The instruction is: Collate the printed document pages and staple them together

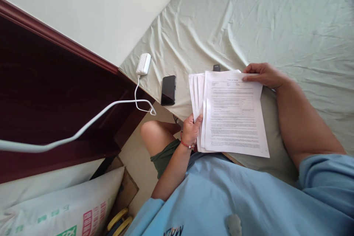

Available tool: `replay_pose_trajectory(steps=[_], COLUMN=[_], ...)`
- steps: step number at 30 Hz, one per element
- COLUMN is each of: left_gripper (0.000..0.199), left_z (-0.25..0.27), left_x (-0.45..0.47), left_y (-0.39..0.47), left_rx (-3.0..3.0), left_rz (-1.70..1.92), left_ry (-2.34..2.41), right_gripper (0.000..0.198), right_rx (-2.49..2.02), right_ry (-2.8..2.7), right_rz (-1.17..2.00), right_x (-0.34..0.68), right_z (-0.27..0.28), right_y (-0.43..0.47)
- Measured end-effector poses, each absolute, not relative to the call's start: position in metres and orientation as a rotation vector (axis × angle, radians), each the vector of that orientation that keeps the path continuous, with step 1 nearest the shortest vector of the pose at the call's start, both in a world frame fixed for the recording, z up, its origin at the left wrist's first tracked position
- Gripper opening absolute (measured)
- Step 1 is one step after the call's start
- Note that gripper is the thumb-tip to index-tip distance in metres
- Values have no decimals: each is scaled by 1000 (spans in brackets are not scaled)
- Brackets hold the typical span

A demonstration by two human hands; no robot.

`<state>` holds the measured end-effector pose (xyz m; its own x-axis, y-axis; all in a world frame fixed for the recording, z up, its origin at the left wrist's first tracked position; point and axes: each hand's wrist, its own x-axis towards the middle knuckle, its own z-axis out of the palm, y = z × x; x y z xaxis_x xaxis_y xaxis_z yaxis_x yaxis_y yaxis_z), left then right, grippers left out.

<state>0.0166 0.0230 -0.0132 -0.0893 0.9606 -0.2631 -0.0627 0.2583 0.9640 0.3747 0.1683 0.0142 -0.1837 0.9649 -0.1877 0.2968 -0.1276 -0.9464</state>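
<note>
Several printed sheets of paper (233,118) lie fanned out at the edge of the cloth-covered surface, close to my body. My left hand (191,129), with a red bracelet at the wrist, grips the left edges of the sheets, thumb on top. At the top right corner of the uppermost sheet, my right hand (264,75) pinches the paper between thumb and fingers. Small printed text and a box fill the top sheet; the words are too small to read. A small black object (216,68) shows partly behind the sheets' top edge.
A black phone (168,90) lies left of the papers. Beyond it is a white power adapter (143,64) with a white cable (105,107) running left across the view. A wrinkled pale green cloth (265,18) covers the surface. White printed sacks (69,202) stand at lower left.
</note>
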Motion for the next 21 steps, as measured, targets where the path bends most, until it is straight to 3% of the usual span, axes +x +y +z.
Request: replay_pose_trajectory(steps=[21], left_gripper=[64], left_z=[-10], left_x=[15], left_y=[21], left_rx=[1047], left_rz=[1046], left_ry=[1288], right_gripper=[48], right_rx=[-1363], right_ry=[-1431], right_rz=[1266], right_x=[368], right_z=[12], right_y=[169])
